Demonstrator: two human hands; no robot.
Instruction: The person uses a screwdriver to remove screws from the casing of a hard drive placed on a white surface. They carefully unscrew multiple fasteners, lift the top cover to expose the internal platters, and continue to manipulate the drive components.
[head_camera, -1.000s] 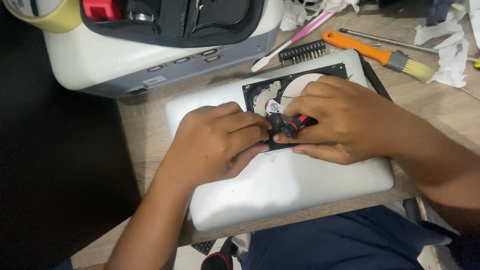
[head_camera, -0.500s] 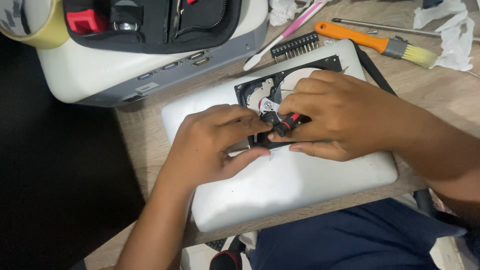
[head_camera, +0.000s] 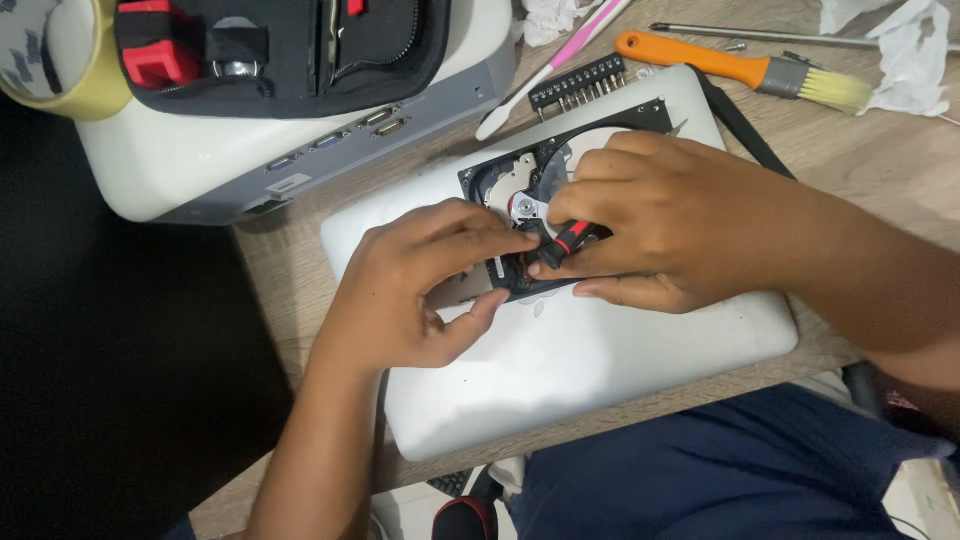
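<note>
We work on a wooden tabletop (head_camera: 880, 150), dark floor to the left. Our right hand (head_camera: 660, 225) is closed round a small red-black screwdriver (head_camera: 565, 243), tip down in the opened hard drive (head_camera: 520, 185), which lies on a closed silver laptop (head_camera: 600, 370) at the tabletop's near edge. Our left hand (head_camera: 420, 285) pinches the drive's near corner, fingers curled. Behind: a white projector (head_camera: 300, 150) w/ a black tool pouch (head_camera: 290, 50) on top, tape roll (head_camera: 60, 60), bit strip (head_camera: 580, 82), orange-handled brush (head_camera: 740, 68), crumpled tissue (head_camera: 910, 50).
</note>
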